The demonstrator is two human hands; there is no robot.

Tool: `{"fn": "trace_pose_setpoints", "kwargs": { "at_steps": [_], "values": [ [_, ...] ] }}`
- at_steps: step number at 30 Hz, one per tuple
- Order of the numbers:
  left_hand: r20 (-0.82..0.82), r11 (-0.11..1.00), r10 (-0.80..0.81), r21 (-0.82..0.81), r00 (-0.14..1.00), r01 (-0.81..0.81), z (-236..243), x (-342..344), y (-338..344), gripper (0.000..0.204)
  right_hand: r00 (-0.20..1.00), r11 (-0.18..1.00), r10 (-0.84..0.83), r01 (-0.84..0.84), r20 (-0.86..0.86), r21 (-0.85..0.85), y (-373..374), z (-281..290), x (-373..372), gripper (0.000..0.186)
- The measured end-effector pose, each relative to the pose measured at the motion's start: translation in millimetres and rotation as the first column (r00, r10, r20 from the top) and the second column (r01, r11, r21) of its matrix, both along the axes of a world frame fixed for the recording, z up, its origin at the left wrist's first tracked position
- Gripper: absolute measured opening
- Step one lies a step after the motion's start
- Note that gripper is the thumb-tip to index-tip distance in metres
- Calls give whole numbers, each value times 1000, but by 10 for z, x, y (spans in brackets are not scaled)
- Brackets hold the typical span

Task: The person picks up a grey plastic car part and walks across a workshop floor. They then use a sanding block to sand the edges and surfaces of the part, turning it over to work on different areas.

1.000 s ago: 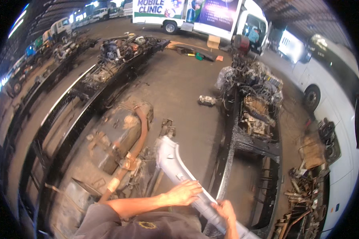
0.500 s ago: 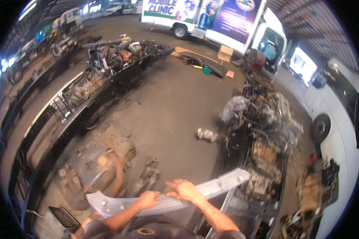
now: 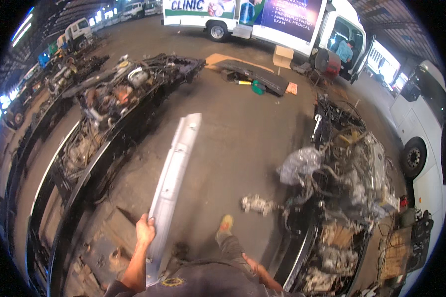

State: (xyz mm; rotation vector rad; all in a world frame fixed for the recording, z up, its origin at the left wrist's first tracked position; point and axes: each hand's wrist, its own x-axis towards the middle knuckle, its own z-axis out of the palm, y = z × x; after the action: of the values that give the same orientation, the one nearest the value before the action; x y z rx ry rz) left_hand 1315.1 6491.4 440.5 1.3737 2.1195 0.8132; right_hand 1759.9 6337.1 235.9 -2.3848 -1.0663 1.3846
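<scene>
A long, narrow silver-grey vehicle panel [image 3: 176, 161] with small holes along it points lengthwise away from me, its far end raised over the floor. My left hand [image 3: 144, 230] is closed around its left edge, near the lower end. That lower end runs down beside my body and is partly hidden. Low beside my leg hangs my right hand [image 3: 254, 266], off the panel; its fingers are too hidden to make out. A shoe [image 3: 226, 223] of mine is stepping forward on the floor.
At left stands a black truck chassis [image 3: 79, 190] with an engine [image 3: 116, 91] on it. Another engine [image 3: 357, 168] sits on a frame at right, with a metal part [image 3: 257, 204] on the floor beside it. A white truck [image 3: 282, 29] and a cardboard box [image 3: 282, 57] are ahead.
The panel has swung from lying crosswise before me to pointing forward. My right hand has dropped to my side, while my left still grips the panel. My view has moved forward.
</scene>
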Motion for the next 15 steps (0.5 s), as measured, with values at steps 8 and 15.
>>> {"fn": "trace_pose_setpoints", "kwargs": {
  "at_steps": [8,15],
  "values": [
    [98,882,244,390,965,-263,487,-119,2611,27,514,900,-406,82,-756,-427,2341,-76,831,57],
    [179,747,308,563,935,-354,931,59,5196,21,833,964,-247,263,-495,-39,5138,772,1263,42]
  ]
}}
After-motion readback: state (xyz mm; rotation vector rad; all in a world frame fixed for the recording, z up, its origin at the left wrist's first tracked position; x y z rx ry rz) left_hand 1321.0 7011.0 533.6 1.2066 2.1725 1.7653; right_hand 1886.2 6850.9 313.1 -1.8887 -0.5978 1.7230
